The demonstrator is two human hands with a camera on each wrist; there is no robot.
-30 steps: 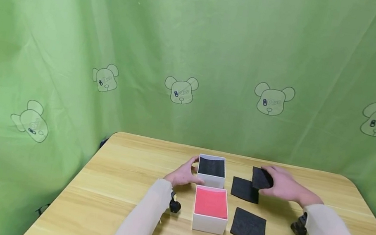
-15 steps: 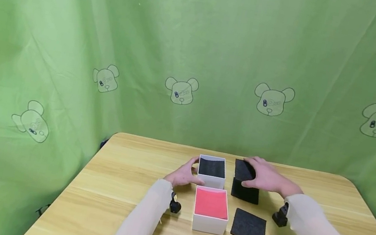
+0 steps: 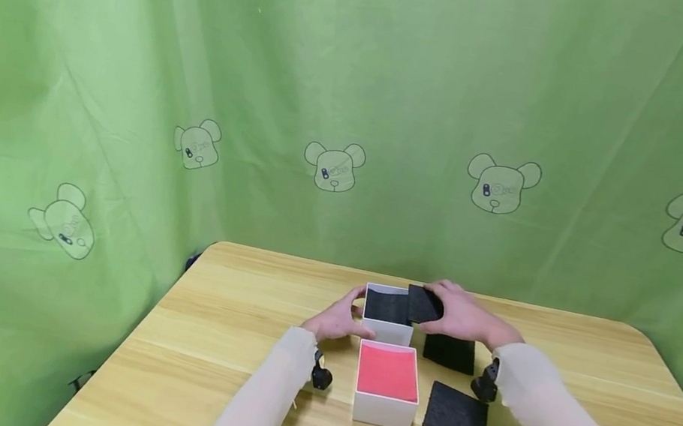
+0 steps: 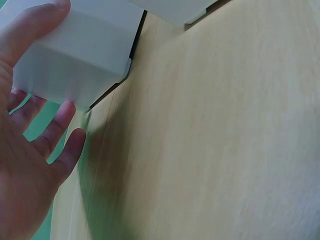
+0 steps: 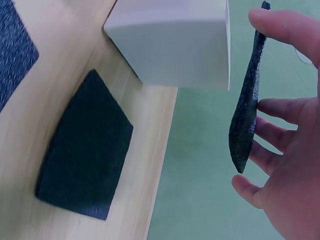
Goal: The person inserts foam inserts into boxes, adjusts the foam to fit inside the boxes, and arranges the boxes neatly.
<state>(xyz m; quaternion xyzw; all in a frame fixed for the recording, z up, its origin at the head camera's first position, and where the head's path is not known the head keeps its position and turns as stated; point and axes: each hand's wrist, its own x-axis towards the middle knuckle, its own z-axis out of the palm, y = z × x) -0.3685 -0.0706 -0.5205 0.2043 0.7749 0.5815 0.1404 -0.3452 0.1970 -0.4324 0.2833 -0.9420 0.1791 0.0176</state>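
At the back of the table, a white box (image 3: 386,332) has black felt inside it. My left hand (image 3: 342,320) holds this box from the left, thumb on its near wall (image 4: 95,35) and fingers along its side. Between the thumb and fingers of my right hand (image 3: 462,315) is a black felt square (image 3: 423,306), raised at the box's right rim and overlapping it in the head view. From the right wrist, this felt square (image 5: 245,105) appears edge-on, above table height. Whether it touches the rim cannot be told.
A second white box (image 3: 383,411) with red felt (image 3: 389,371) inside stands directly in front. Two more black felt squares lie to the right: a rear felt square (image 3: 450,352) below my right hand and a nearer felt square (image 3: 457,419). A green curtain (image 3: 380,227) hangs behind the wooden table (image 3: 209,342).
My right hand has carried the black felt square leftward, from above the rear felt square to the rim of the rear box. The left hand keeps its place on that box.
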